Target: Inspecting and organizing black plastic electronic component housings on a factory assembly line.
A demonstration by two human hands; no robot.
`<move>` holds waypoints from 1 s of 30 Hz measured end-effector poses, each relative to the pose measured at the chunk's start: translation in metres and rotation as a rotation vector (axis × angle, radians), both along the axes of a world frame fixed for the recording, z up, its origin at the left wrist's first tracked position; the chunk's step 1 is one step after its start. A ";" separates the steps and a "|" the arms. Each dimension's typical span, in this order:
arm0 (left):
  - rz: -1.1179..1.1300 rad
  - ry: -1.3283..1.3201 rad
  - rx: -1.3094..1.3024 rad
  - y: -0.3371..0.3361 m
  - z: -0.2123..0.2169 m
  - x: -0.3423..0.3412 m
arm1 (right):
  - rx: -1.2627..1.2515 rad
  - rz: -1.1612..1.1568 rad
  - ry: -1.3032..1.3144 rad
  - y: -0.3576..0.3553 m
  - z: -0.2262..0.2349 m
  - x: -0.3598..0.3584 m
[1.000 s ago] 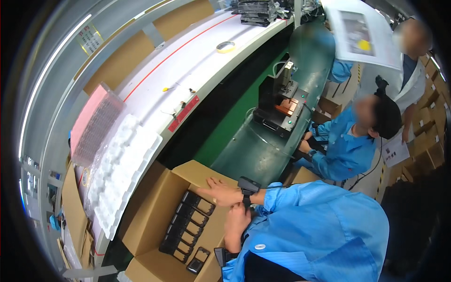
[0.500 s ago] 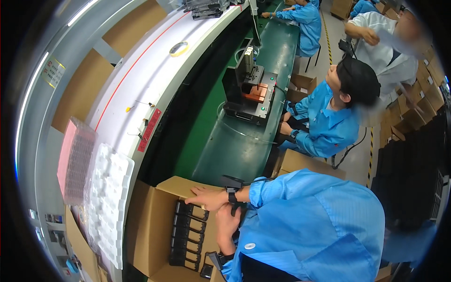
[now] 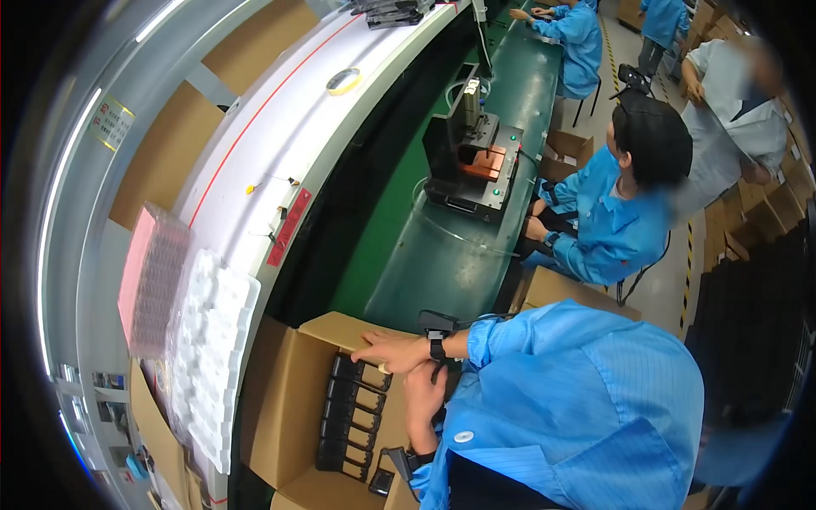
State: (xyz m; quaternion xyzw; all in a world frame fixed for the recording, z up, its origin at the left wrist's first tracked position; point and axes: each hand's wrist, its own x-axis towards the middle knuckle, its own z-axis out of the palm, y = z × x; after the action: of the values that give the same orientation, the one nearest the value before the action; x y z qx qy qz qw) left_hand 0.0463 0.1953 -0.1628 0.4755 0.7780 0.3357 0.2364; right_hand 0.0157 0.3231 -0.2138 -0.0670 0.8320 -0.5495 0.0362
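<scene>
Plainly, right hand [image 3: 393, 350] spreads over carton [image 3: 276, 404] — left hand [image 3: 422, 393] curls at wristband [image 3: 437, 348], grip unclear.

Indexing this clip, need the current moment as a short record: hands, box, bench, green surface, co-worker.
Left hand: at the black strap on the right wrist; grip unclear
Right hand: fingers extended, over the cardboard box
Box contents: row of black frames; another black part apart from it
White bench: white moulded tray, pink-topped stack
Green surface: black machine
Co-worker: blue jacket, black cap, beside the green surface
</scene>
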 end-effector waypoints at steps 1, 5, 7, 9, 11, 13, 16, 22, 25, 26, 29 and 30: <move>0.002 0.002 0.003 0.000 0.000 0.000 | -0.027 -0.003 0.005 0.000 -0.001 0.000; 0.020 -0.026 -0.002 0.002 0.007 0.002 | -0.043 -0.001 0.014 -0.001 -0.006 -0.001; 0.012 -0.011 -0.020 0.002 0.005 0.002 | -0.014 -0.063 0.098 -0.004 -0.013 -0.001; 0.018 -0.007 -0.025 0.001 0.002 0.002 | -0.030 -0.035 0.052 -0.002 -0.009 -0.001; 0.024 -0.003 -0.027 0.001 -0.001 0.002 | -0.045 -0.008 0.006 0.000 -0.001 0.001; 0.020 -0.006 -0.026 0.001 -0.003 0.002 | -0.051 -0.015 -0.009 0.001 0.003 0.003; 0.028 -0.006 -0.034 0.001 -0.001 0.002 | -0.064 -0.001 -0.032 0.003 0.008 0.005; 0.031 -0.014 -0.050 0.003 -0.001 0.002 | -0.105 -0.005 -0.057 0.004 0.005 0.004; 0.032 -0.002 -0.064 0.003 0.004 0.003 | -0.146 -0.057 0.026 -0.005 -0.014 0.000; 0.034 0.000 -0.059 0.002 0.004 0.003 | -0.141 -0.055 0.028 -0.005 -0.014 -0.001; 0.028 0.025 -0.058 0.001 0.003 0.003 | -0.160 -0.007 0.005 -0.004 -0.012 0.000; 0.029 0.002 -0.048 0.002 0.004 0.003 | -0.161 -0.015 -0.004 -0.004 -0.010 0.001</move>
State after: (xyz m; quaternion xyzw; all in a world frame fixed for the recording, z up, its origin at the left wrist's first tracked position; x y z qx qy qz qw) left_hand 0.0495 0.1968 -0.1592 0.4589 0.7929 0.3197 0.2420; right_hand 0.0171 0.3193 -0.2240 -0.0624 0.7856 -0.6149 0.0285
